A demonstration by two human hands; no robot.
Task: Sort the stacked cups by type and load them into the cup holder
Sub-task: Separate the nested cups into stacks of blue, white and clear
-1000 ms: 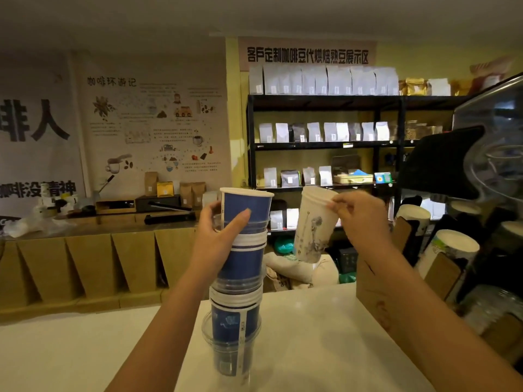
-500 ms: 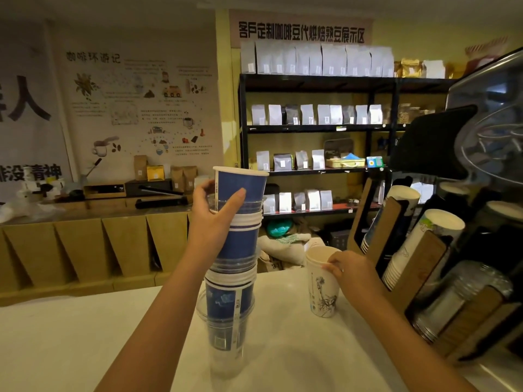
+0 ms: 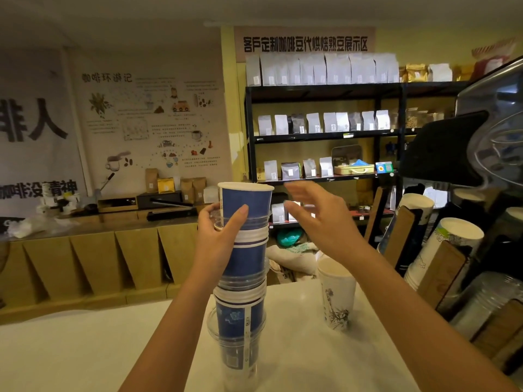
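Left hand [image 3: 219,236] grips cup stack [image 3: 243,250]; blurred right hand [image 3: 319,222] seemingly open.

Both forearms and hands [image 3: 218,239] bare, no sleeves showing.

The right hand [image 3: 319,222] is blurry, so its fingers [image 3: 294,190] are hard to make out. The left hand [image 3: 218,241] hides part of the cup stack [image 3: 243,267], so the cups there cannot be counted. The cup holder [image 3: 441,267] is cut off by the right edge. The shelf bags [image 3: 314,123] have labels too small to read.
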